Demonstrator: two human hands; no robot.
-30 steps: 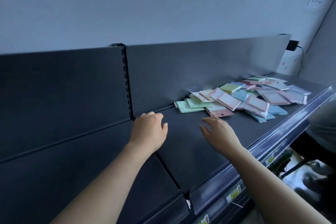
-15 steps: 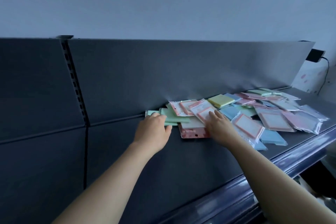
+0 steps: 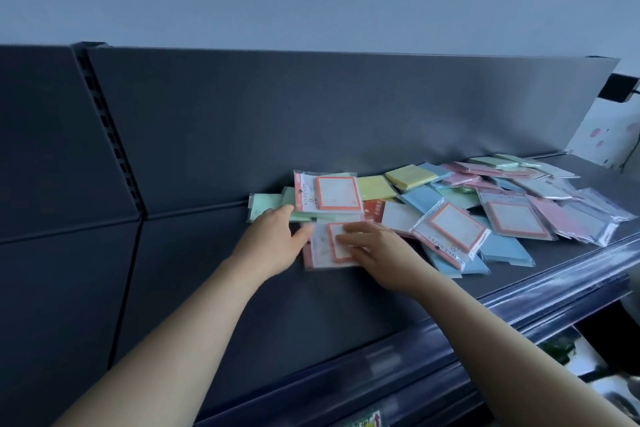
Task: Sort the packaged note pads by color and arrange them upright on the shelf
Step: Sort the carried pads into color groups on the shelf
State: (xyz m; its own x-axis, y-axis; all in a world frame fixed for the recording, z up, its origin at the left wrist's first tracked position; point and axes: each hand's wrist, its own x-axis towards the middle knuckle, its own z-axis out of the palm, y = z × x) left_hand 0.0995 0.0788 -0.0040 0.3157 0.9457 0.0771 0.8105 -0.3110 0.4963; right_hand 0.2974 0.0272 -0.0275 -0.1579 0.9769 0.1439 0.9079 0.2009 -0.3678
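1. Head view: a dark grey shelf (image 3: 277, 305) runs across the frame with its back panel (image 3: 346, 114) behind. A pile of packaged note pads (image 3: 460, 199) lies loose on it, right of centre.
2. At centre, the left hand (image 3: 273, 241) reaches forward. Its fingertips (image 3: 285, 211) rest on the green pads (image 3: 265, 206) at the pile's left end, close against the back panel. The thumb (image 3: 306, 231) is splayed to the right and touches the left edge of a pink-framed packet (image 3: 320, 248). The grip is spread and pinches nothing.
3. Just to the right, the right hand (image 3: 381, 251) lies on that same packet, its straight fingers (image 3: 353, 227) pressing on the packet's face. This grip is spread too.
4. That packet lies flat on the shelf at the pile's near left corner, between the two hands.
5. A second framed packet (image 3: 327, 192) sits just above it in the frame, over the green pads. Whether it leans on the panel or lies flat cannot be told.
6. Further right lie yellow pads (image 3: 410, 177), blue pads (image 3: 420, 199), a third framed packet (image 3: 450, 229) overlapping more blue ones, and pale pink packets (image 3: 568, 222) in clear wrap. They all overlap.
7. A slotted post (image 3: 110, 135) stands at the left. A price rail (image 3: 450, 326) edges the shelf front, and a black box (image 3: 620, 87) sits at the upper right.
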